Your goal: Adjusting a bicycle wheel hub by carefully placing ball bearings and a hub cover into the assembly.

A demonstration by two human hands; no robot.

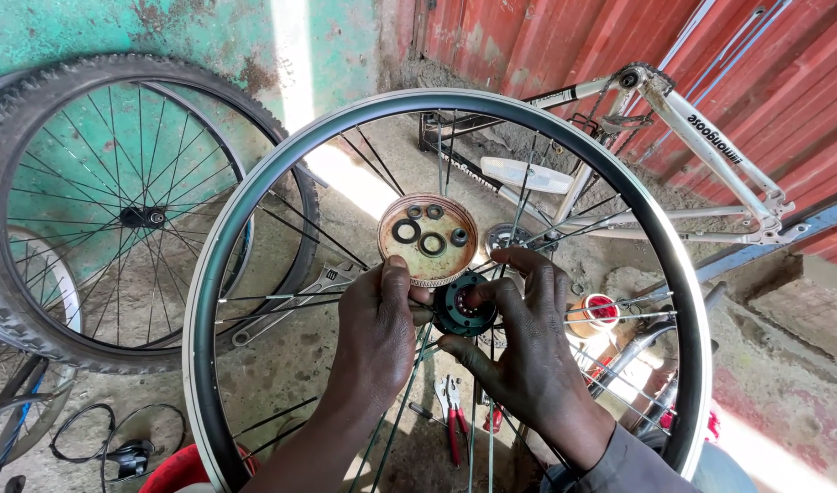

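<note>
A bare bicycle wheel rim (254, 183) with thin spokes stands upright in front of me. Both hands meet at its dark hub (460, 315), where small ball bearings show. My left hand (377, 333) grips the hub's left side, and its thumb presses the edge of a round rusty tin lid (432, 265). In the lid lie a few black rings and nuts. My right hand (528, 342) wraps the hub's right side, thumb and forefinger pinched at the bearing seat.
A tyred wheel (117, 215) leans on the green wall at left. An adjustable wrench (295, 301) and red-handled pliers (455, 420) lie on the dirt floor. A white bicycle frame (701, 137) rests against red metal sheeting. A small red-lidded tin (596, 312) sits right.
</note>
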